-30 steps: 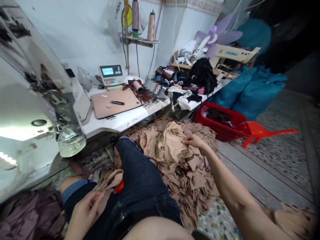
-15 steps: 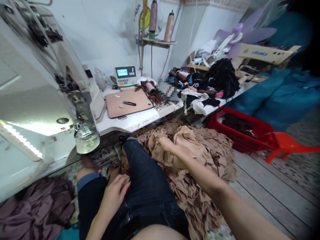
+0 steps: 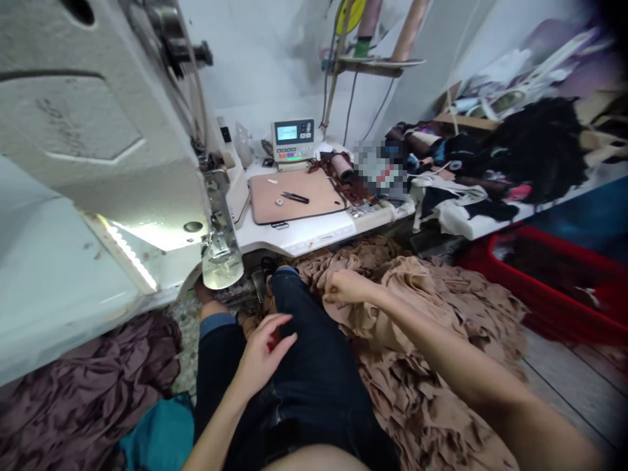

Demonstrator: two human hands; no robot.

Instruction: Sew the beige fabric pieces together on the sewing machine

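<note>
My left hand [image 3: 265,350] is over my lap, thumb and fingers spread apart. A bit of something red [image 3: 273,339] shows between them; whether it is in the palm or behind the hand I cannot tell. Beside my knee, my right hand [image 3: 349,288] is closed on an edge of tan fabric [image 3: 407,281]. That cloth lies on a large heap of crumpled tan pieces [image 3: 397,386] to the right of my legs. On the left stands a sewing machine [image 3: 220,252] with its lamp lit.
On the white table, a tan mat [image 3: 265,203] bears thread snips [image 3: 296,197] beside a control panel [image 3: 293,139]. Thread cones [image 3: 409,29] stand above. A red basket [image 3: 495,268] is at right. Dark purple cloth [image 3: 98,386] and teal cloth [image 3: 159,432] lie at lower left.
The view has swung left and closer to the machine. My left hand has risen off my thigh and its fingers have spread. My right hand keeps hold of the tan fabric, its edge drawn slightly toward me.
</note>
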